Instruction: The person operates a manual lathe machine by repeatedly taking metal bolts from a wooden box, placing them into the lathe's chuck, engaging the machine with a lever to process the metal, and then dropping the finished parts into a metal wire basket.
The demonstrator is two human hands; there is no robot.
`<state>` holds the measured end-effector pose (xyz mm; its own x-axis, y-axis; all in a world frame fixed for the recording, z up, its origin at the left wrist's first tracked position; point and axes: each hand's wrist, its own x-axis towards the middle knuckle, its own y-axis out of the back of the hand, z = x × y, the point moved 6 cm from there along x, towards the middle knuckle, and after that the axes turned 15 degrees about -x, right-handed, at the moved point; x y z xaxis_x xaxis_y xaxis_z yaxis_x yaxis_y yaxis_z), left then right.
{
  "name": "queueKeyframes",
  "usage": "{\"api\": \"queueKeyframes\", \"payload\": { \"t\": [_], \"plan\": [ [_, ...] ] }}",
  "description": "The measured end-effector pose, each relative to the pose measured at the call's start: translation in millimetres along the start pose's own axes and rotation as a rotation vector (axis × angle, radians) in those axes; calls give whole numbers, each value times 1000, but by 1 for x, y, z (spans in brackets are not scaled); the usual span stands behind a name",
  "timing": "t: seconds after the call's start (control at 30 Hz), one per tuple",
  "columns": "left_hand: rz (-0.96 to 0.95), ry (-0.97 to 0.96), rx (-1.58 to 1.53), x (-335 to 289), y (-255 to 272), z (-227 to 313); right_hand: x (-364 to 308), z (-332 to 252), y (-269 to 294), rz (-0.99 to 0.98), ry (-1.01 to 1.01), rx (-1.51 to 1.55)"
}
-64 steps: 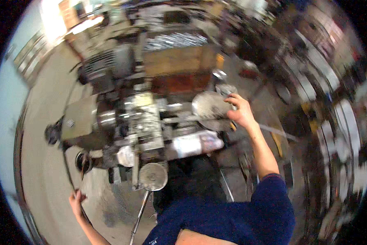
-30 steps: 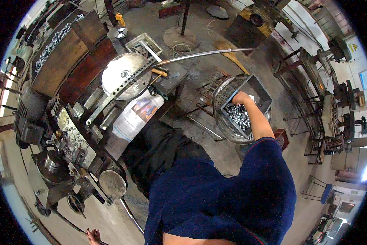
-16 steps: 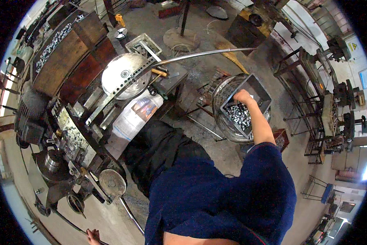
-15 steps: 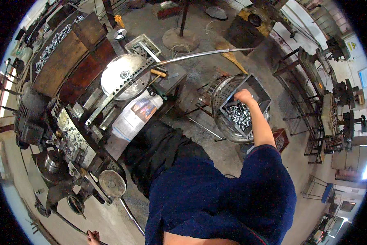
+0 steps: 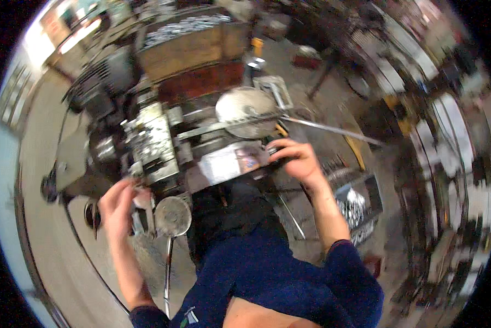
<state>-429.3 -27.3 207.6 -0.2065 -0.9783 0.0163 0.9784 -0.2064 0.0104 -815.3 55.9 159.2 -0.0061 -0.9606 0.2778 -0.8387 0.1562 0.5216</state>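
Observation:
My left hand (image 5: 117, 206) is over the near left part of the machine, beside a round metal disc (image 5: 173, 216) on a rod. Its fingers are bent together; motion blur hides what is in them. My right hand (image 5: 300, 163) hovers by the right end of a white printed bag (image 5: 223, 164) on the bench. Thumb and fingers are pinched around a small dark spot that I cannot make out. Right of that forearm, a grey bin (image 5: 374, 191) holds many small shiny metal parts (image 5: 352, 206).
A large round metal plate (image 5: 245, 106) lies behind the bag, crossed by a perforated bar (image 5: 223, 127). Beyond it stands a long wooden box (image 5: 185, 57) of metal parts. A long metal rod (image 5: 338, 131) sticks out rightward. Racks (image 5: 436, 218) line the right side.
My right hand has left the bin and moved left to the bench. My left hand has risen from a rod at the lower left to the machine. The view has turned left.

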Motion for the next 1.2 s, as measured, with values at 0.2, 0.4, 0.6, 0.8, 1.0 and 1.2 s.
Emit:
{"api": "queueKeyframes", "payload": {
  "t": [0.2, 0.4, 0.6, 0.8, 1.0, 1.2],
  "plan": [
    [-410, 259, -863, 0, -95, -27, 68, -142, -119, -112, 538, 108],
    [-126, 118, -682, -8, -48, -30, 63, -160, -148, -161, 616, 1],
    [-62, -36, -385, 0, -9, -12, 67, -200, -169, -147, 832, -355],
    [139, -98, 235, -3, 45, -10, 92, -215, -222, -447, 934, -503],
    [183, -115, 708, -52, 129, 22, 174, -201, -279, -450, 864, -970],
    [508, 43, 1118, -145, 241, 2, 215, -177, -325, -508, 653, -1100]
  ]
}}
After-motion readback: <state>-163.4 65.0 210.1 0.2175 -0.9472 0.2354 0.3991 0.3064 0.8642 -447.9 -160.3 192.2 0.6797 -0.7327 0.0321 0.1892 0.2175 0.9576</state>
